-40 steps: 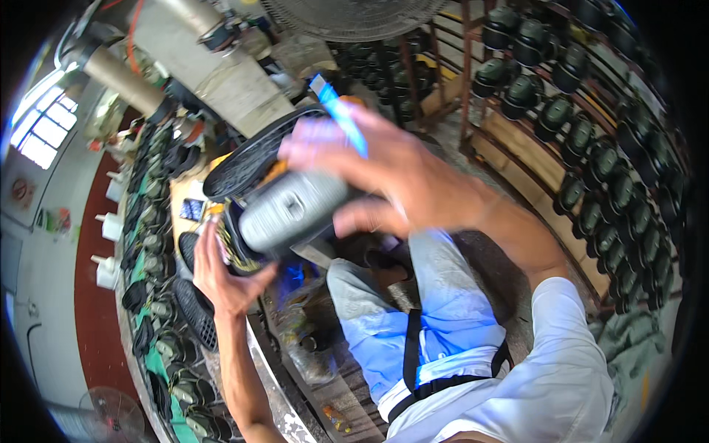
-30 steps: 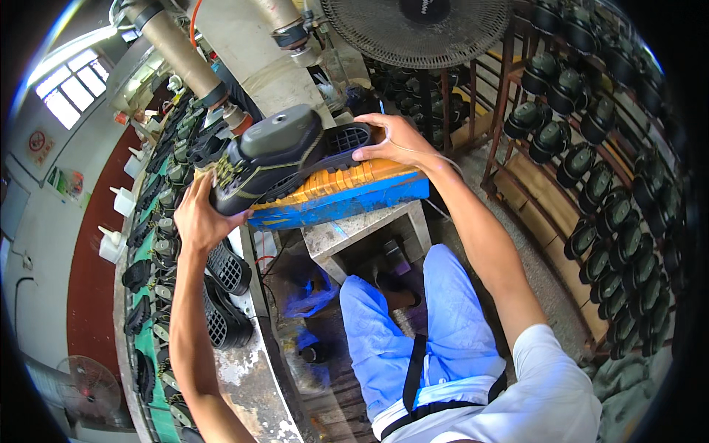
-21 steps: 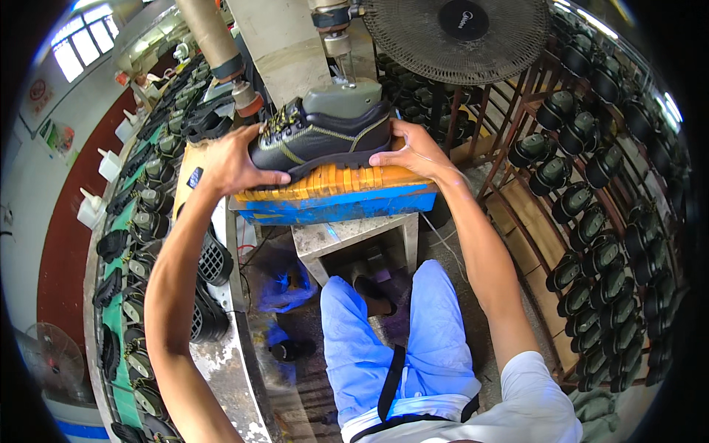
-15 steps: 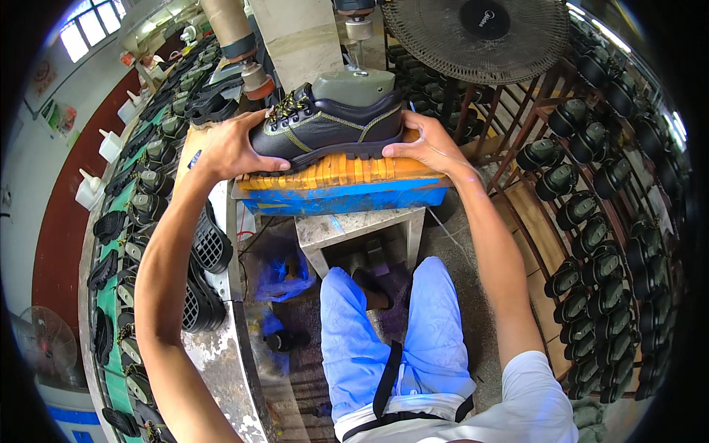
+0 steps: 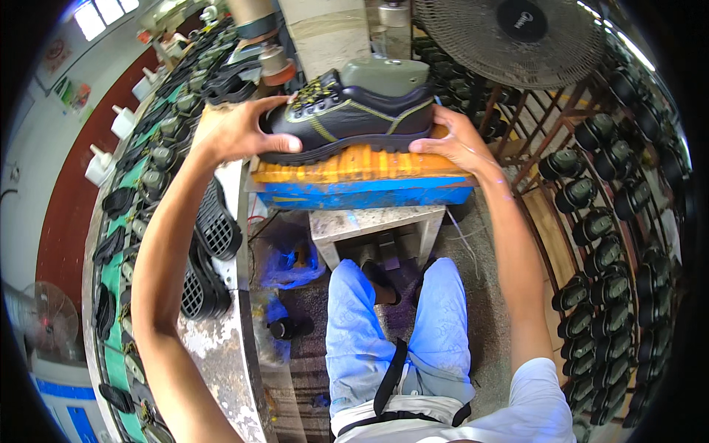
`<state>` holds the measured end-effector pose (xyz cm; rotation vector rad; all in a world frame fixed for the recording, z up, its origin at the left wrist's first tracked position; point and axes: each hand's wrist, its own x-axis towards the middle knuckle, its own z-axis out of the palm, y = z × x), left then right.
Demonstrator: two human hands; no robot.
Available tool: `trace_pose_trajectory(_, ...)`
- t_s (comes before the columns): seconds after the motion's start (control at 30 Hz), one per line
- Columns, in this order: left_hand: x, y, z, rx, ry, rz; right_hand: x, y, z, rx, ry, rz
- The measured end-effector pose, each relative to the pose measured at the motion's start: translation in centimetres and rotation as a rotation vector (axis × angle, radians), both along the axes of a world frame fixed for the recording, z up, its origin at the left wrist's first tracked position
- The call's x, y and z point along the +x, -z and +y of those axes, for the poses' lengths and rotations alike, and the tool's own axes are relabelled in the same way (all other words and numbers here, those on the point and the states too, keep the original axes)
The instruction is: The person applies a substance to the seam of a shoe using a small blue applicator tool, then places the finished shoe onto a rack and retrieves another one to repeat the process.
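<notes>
A black work shoe with yellow stitching and black-and-yellow laces lies sideways on an orange ribbed pad, toe to the left. A grey-green shoe last fills its opening. My left hand grips the toe end, thumb along the sole edge. Around the heel curls my right hand, its thumb also against the sole edge. Beneath the pad is a blue block on a pale stand. A metal press cylinder hangs just behind the last.
On my left runs a green conveyor with shoes and soles. Loose black soles lie on the worn metal ledge beside me. Racks of lasted shoes stand at right, below a large fan. Another cylinder hangs at left.
The whole view has shifted, so the shoe, pad and both hands appear farther right. Both hands keep their hold on the shoe, which still rests on the pad.
</notes>
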<state>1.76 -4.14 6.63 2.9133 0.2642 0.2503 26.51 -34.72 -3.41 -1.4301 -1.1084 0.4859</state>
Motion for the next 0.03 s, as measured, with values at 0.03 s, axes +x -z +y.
trace_pose_trajectory(0.03, -0.66, 0.15, 1.87, -0.049, 0.043, 0.006, 1.20, 0.38, 0.24, -0.024, -0.037, -0.090)
